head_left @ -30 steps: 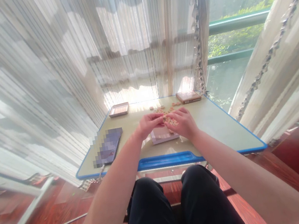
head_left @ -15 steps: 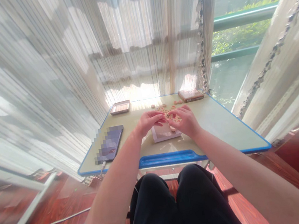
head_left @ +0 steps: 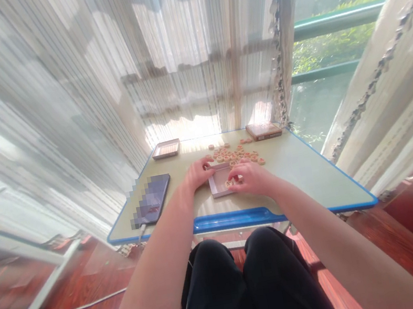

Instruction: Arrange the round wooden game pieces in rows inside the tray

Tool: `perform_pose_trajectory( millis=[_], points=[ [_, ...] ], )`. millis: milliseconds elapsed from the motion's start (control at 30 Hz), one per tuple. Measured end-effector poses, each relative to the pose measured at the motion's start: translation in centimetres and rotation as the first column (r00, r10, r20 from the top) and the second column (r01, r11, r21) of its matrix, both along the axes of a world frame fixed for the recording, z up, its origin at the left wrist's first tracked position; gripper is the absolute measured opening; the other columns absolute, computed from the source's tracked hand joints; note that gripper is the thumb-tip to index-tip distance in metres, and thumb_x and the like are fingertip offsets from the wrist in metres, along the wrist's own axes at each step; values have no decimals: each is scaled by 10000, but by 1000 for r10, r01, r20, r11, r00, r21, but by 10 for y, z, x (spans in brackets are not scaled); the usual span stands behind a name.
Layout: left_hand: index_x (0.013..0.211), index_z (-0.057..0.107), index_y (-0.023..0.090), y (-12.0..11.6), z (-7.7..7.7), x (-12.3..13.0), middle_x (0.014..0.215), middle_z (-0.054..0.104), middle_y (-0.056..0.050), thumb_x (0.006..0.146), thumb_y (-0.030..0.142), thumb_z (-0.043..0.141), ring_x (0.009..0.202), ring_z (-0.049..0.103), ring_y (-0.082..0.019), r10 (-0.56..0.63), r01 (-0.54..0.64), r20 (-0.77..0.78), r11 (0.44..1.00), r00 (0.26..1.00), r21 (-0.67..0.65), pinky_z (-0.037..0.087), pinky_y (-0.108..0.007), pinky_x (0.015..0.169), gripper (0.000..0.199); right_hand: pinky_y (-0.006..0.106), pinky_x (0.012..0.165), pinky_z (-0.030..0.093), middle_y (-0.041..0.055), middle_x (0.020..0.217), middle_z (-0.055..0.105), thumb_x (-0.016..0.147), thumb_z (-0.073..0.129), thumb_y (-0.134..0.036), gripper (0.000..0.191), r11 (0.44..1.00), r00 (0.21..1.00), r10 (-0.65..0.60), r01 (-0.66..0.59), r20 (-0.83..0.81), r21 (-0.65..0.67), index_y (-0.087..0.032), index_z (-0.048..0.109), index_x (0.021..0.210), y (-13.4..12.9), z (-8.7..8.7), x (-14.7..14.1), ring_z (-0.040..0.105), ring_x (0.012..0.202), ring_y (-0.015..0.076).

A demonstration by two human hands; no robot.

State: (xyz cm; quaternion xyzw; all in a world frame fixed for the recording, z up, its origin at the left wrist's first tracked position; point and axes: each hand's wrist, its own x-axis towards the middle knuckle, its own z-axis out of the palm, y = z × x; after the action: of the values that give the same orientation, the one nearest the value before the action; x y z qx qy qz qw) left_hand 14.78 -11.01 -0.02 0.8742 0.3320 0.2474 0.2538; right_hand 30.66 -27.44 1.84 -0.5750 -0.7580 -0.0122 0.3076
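Both arms stretched forward and down over the pale desk (head_left: 313, 173), converging near its middle. Left forearm (head_left: 165, 236) slanting inward; left hand (head_left: 196, 174) low at the far-left corner of a shallow open box (head_left: 222, 193), palm down, fingers bent toward the rim. Cannot tell whether gripping that corner or merely resting there. Right forearm (head_left: 317, 217) reaching in from the opposite side; right hand (head_left: 253, 177) turned inward across the box's right wall, knuckles up, fingers curled, thumb on the near side. Pinched between thumb and forefinger: a round piece (head_left: 228, 183) with a dark character, face showing, over the near part of the box's inside. Just beside it, under the curled fingers, another round piece (head_left: 240, 178), partly hidden. Scattered beyond the box and past its far-right corner: loose pieces (head_left: 220, 159), many close together. Near the desk's far edge: a flat tray (head_left: 166, 150) on the left, a flat brown box (head_left: 264, 131) on the right. Left of the left forearm, lying flat: a dark device (head_left: 156, 198), partly pixelated.
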Motion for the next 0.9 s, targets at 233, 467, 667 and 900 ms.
perform_pose_trajectory(
  millis=[233, 467, 667, 900],
  points=[
    [1121, 668, 190, -1, 0, 2, 880, 689, -29, 701, 291, 611, 774, 622, -174, 29, -29, -4, 1000, 1000, -11, 507, -291, 803, 436, 334, 786, 434, 22, 714, 695, 693, 778, -307, 160, 998, 999, -45, 45, 20, -31, -202, 735, 805, 2, 2, -5, 562, 777, 194],
    [1022, 714, 187, -2, 0, 3, 879, 704, -39, 709, 265, 581, 797, 636, -196, 7, -7, -19, 1000, 1000, -4, 506, -293, 788, 349, 321, 750, 437, 9, 627, 683, 748, 725, -298, 102, 1000, 997, -17, 17, 78, 3, -214, 741, 692, 1, 1, -9, 562, 703, 178],
    [1000, 731, 189, -2, 0, 4, 885, 721, -36, 718, 239, 580, 811, 650, -200, 14, -14, -26, 1000, 1000, 26, 511, -278, 800, 324, 355, 810, 422, 40, 827, 734, 759, 705, -288, 117, 995, 991, 70, -77, 113, 56, -215, 764, 829, -3, 2, -11, 564, 795, 195],
    [937, 754, 161, -2, 2, 5, 896, 740, -53, 745, 217, 551, 842, 660, -207, 30, -30, -19, 999, 999, 27, 506, -287, 836, 285, 368, 822, 414, 38, 817, 741, 772, 647, -239, 132, 993, 986, 110, -113, 124, 22, -211, 769, 811, -10, 7, -11, 542, 801, 200]
  ],
)
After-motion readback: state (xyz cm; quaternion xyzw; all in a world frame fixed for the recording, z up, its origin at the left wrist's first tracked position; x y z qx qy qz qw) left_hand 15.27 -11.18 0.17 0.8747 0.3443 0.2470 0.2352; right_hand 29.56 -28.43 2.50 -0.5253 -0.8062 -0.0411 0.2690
